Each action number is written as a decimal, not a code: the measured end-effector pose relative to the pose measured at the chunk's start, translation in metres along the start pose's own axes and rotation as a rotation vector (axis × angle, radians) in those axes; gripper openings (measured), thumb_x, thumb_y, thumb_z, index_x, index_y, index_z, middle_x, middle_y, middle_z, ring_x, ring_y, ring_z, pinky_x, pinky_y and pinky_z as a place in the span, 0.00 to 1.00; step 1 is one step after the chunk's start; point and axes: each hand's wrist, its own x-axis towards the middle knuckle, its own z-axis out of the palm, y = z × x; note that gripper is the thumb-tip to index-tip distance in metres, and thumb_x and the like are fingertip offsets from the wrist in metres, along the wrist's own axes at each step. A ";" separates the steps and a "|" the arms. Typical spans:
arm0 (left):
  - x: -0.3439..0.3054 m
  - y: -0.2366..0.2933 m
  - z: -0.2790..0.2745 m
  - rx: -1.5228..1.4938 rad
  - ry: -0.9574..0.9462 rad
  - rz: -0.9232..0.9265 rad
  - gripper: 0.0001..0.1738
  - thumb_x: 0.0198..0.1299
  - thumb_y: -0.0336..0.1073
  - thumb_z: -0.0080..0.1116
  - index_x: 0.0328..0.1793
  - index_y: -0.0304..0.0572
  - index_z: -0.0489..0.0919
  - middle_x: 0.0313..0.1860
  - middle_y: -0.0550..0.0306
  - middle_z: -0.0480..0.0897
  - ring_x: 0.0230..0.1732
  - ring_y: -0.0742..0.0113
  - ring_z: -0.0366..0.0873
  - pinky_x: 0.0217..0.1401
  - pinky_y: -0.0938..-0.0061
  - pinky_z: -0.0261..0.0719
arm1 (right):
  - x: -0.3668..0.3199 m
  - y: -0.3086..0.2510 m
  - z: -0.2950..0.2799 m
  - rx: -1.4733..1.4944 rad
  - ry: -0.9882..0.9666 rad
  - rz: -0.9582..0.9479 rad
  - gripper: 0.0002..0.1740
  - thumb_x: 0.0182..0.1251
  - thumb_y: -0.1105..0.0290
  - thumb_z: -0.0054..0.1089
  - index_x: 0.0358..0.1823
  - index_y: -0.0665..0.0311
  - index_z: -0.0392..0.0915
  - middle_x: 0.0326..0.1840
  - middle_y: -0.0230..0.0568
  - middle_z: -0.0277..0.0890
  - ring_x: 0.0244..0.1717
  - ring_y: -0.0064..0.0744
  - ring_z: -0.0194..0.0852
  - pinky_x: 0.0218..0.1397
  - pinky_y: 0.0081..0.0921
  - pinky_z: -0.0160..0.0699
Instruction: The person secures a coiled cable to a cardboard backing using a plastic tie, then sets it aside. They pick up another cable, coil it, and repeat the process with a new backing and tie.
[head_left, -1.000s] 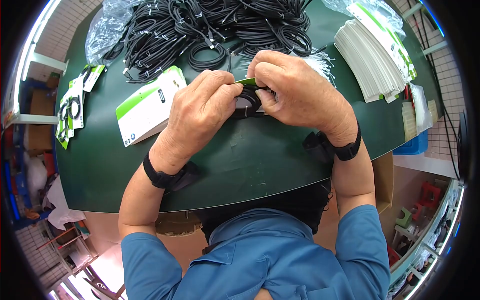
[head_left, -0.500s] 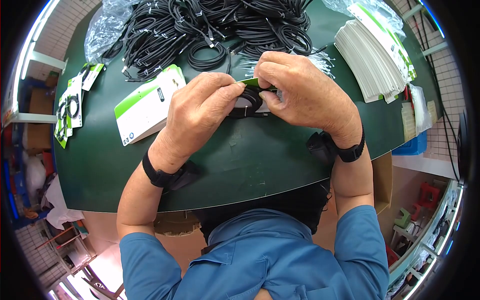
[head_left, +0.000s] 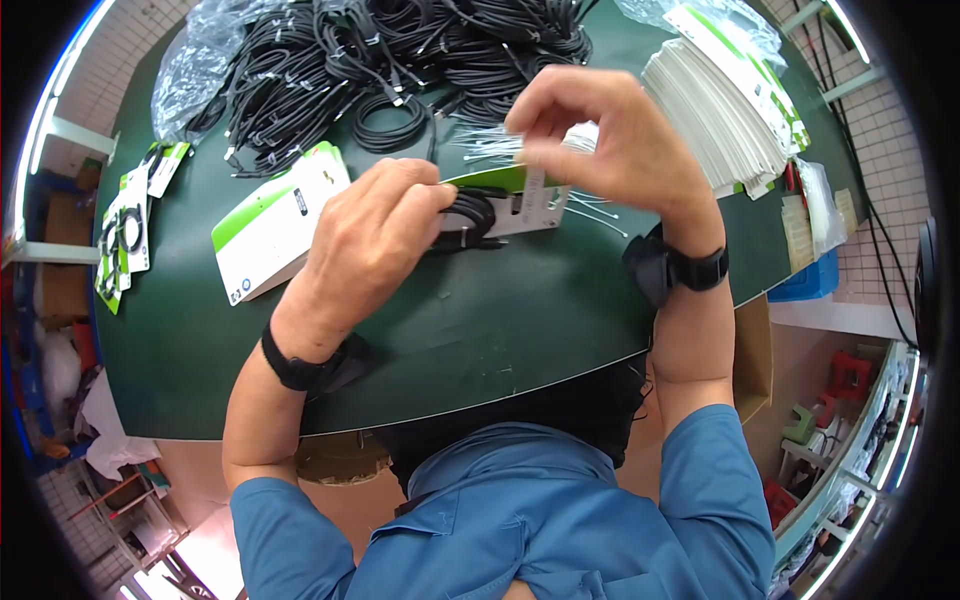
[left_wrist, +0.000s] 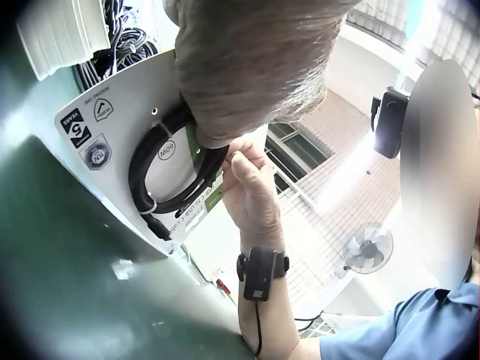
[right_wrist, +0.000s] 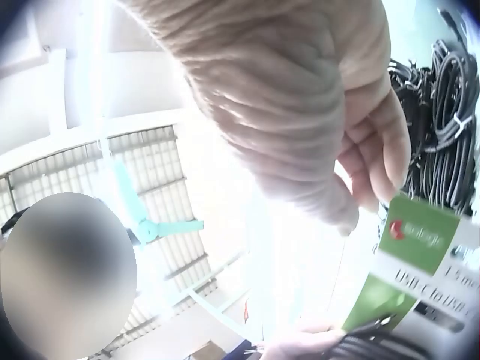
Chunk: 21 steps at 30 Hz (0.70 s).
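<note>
My left hand pinches a white and green printed card together with a coiled black cable lying against it. In the left wrist view, the cable forms a loop on the card's printed face, with a tie round it. The right hand is raised just above the card's right end, thumb and fingers apart. Seen from the right wrist, that hand has loosely bent fingers and no visible object in them, beside the green card corner.
Bundled black cables heap at the back, with white ties before them. Card stacks stand left and right. Cards with cables lie far left, near a clear plastic bag. A blue bin is beyond the right edge.
My right hand has let go of the card and lifted away, its fingers spreading. More of the card's right part shows. The left hand keeps its pinch, and the head view has shifted slightly.
</note>
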 end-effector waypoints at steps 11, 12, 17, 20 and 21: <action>0.001 -0.022 -0.018 -0.056 0.167 -0.330 0.10 0.57 0.20 0.71 0.44 0.31 0.83 0.43 0.49 0.87 0.39 0.60 0.87 0.41 0.72 0.85 | 0.001 0.035 0.009 -0.679 -0.113 0.196 0.10 0.64 0.71 0.69 0.41 0.71 0.85 0.39 0.57 0.85 0.38 0.60 0.84 0.43 0.41 0.86; 0.000 -0.022 -0.017 -0.151 0.178 -0.432 0.10 0.58 0.21 0.71 0.45 0.31 0.83 0.41 0.50 0.87 0.39 0.63 0.87 0.42 0.73 0.85 | 0.000 0.037 0.012 -0.764 -0.129 0.178 0.10 0.64 0.70 0.69 0.41 0.71 0.84 0.40 0.58 0.86 0.39 0.62 0.84 0.44 0.43 0.86; -0.001 -0.025 -0.013 -0.429 0.229 -0.679 0.08 0.62 0.23 0.70 0.46 0.30 0.85 0.37 0.55 0.88 0.38 0.72 0.87 0.44 0.77 0.85 | -0.003 0.054 0.017 -0.707 -0.073 0.129 0.10 0.65 0.70 0.67 0.43 0.69 0.84 0.40 0.57 0.86 0.42 0.65 0.83 0.46 0.47 0.85; -0.004 -0.028 -0.012 -0.473 0.232 -0.705 0.07 0.63 0.25 0.70 0.47 0.31 0.86 0.36 0.55 0.89 0.37 0.74 0.86 0.44 0.77 0.85 | -0.001 0.054 0.019 -0.673 -0.067 0.216 0.09 0.65 0.70 0.68 0.41 0.69 0.85 0.41 0.54 0.84 0.46 0.61 0.84 0.53 0.50 0.85; -0.005 -0.030 -0.011 -0.479 0.233 -0.697 0.08 0.63 0.25 0.70 0.47 0.31 0.86 0.36 0.55 0.89 0.37 0.74 0.86 0.44 0.77 0.85 | -0.001 0.055 0.019 -0.673 -0.072 0.210 0.09 0.65 0.70 0.68 0.41 0.69 0.85 0.41 0.54 0.84 0.46 0.61 0.84 0.53 0.50 0.85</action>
